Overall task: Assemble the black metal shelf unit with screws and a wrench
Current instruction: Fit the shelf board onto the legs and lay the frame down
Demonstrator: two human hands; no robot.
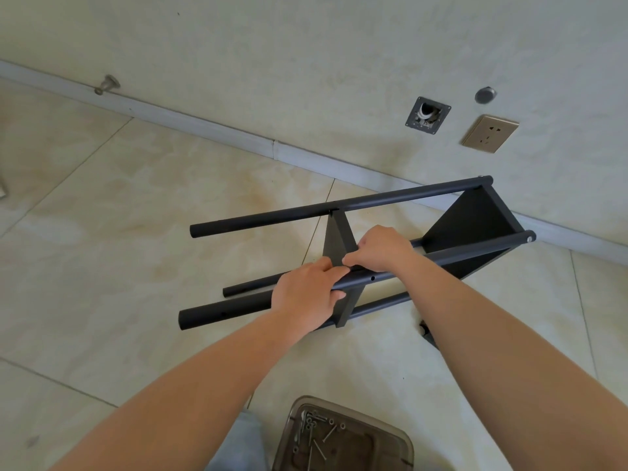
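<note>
The black metal shelf unit (469, 219) lies on its side on the tiled floor, its round posts running left to right. One black shelf panel (475, 229) is fixed at the right end. A second panel (336, 239) stands between the posts near the middle. My left hand (306, 297) grips the near upper post (475, 251) from above. My right hand (380, 248) rests on the same post just to the right, fingers pinched at the top edge of the middle panel. An empty screw hole shows on the post between my hands.
A brown translucent plastic tray (401, 440) holding several screws and washers sits on the floor near my knees. The wall with a baseboard (204, 125), a socket (489, 133) and an open wall box (427, 116) runs behind the shelf unit.
</note>
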